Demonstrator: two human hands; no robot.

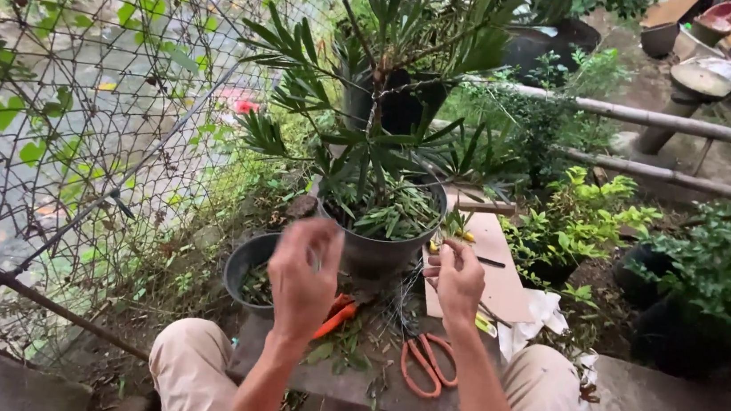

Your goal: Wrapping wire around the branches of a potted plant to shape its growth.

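Hands — left hand (304, 271) blurred, grip unclear; right hand (457, 277) pinches cutting (453, 226), seemingly; one orange scissors (427, 363), two pots (379, 250).

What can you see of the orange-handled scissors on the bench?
The orange-handled scissors lie flat on the weathered wooden bench, between the person's knees. Two large oval handle loops, which look like plastic, point toward the person; the thin dark blades point away and look closed or nearly so. Leaf clippings lie scattered around them. Neither hand touches them: the right hand is raised just above and beyond, and the left hand is up to their left.
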